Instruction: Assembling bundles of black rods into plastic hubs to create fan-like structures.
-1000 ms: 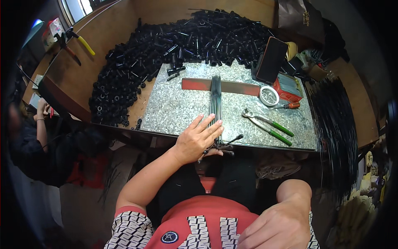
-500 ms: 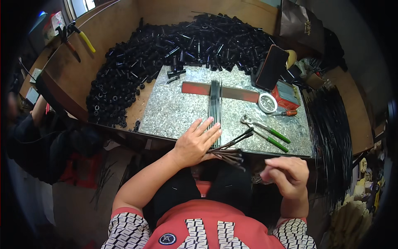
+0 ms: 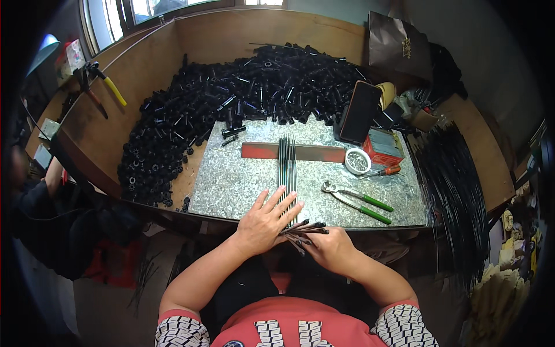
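Note:
My left hand (image 3: 265, 222) lies flat with spread fingers on the near ends of a row of thin black rods (image 3: 287, 168) laid across a red strip (image 3: 312, 152) on a speckled metal plate (image 3: 231, 179). My right hand (image 3: 330, 247) sits at the plate's front edge, closed on a small bundle of black rods (image 3: 303, 228) whose ends fan out toward the left hand. The two hands almost touch.
A big heap of short black tubes (image 3: 231, 104) rings the plate at back and left. Green-handled pliers (image 3: 358, 199), a round tin (image 3: 357, 160), a screwdriver (image 3: 384, 171), a dark phone (image 3: 358, 111) on a red box and long black rods (image 3: 457, 191) lie at right. Another person (image 3: 40, 202) sits far left.
My right hand came up from my lap to the plate's front edge with a bundle of rods. The left hand stayed pressed on the laid rods.

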The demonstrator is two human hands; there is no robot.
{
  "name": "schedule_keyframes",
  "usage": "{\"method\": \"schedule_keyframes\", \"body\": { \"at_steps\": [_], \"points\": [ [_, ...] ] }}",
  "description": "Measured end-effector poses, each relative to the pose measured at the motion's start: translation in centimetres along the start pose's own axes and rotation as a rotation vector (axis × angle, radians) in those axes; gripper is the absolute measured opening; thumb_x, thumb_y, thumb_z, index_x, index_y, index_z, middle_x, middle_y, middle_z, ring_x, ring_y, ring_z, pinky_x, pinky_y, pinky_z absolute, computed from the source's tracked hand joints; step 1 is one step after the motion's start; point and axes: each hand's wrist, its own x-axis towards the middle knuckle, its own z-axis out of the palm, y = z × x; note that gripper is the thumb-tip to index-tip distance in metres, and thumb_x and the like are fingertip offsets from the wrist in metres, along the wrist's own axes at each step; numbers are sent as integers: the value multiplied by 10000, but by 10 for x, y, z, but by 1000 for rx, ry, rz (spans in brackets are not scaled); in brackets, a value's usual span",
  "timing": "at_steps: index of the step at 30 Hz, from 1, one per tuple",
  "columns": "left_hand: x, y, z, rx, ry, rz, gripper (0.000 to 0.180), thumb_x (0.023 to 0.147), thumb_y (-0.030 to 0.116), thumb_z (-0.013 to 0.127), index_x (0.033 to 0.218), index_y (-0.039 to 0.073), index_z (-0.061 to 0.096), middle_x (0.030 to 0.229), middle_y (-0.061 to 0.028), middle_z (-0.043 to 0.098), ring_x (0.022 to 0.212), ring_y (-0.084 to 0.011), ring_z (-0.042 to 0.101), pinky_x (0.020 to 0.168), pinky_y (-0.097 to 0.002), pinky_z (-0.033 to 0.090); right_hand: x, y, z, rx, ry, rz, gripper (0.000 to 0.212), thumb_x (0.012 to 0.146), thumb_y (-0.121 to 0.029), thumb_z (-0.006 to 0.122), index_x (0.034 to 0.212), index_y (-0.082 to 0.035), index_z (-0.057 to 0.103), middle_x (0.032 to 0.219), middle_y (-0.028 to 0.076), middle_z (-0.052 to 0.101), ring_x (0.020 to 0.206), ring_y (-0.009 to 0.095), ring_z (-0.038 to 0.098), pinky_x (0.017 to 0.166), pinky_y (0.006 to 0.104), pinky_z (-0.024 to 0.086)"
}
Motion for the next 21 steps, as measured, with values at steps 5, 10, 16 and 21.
{"method": "schedule_keyframes", "body": {
  "at_steps": [5,10,16,21],
  "points": [
    [5,1,-9,-65,-89,-31,757,759,552,638,1388,187,426,1477,-147,318,1371,-366,268,1088,-517,249,2,5,-17,70,-31,100,257,766,-76,699,1005,-9,632,769,148,634,676,326,625,580,370,506],
    [5,-11,-11,-58,-157,-81,847,736,660,598,1410,188,394,1471,-179,305,1354,-460,226,1095,-528,234,24,53,-57,-103,185,149,234,788,-75,698,1003,8,657,800,160,655,689,298,644,614,360,507],
    [20,-5,-13,-91,-135,-59,892,652,594,726,1350,106,460,1449,-204,318,1334,-483,237,1085,-537,259,37,182,-136,-601,278,414,96,771,-74,645,841,-16,672,843,186,657,771,343,645,680,432,502],
    [23,2,-18,-46,-226,-77,944,618,570,755,1341,50,440,1472,-216,283,1347,-509,192,1088,-589,203,44,250,-131,-789,18,696,130,750,-81,589,792,-37,704,846,209,668,824,348,662,729,434,531]
  ]
}}
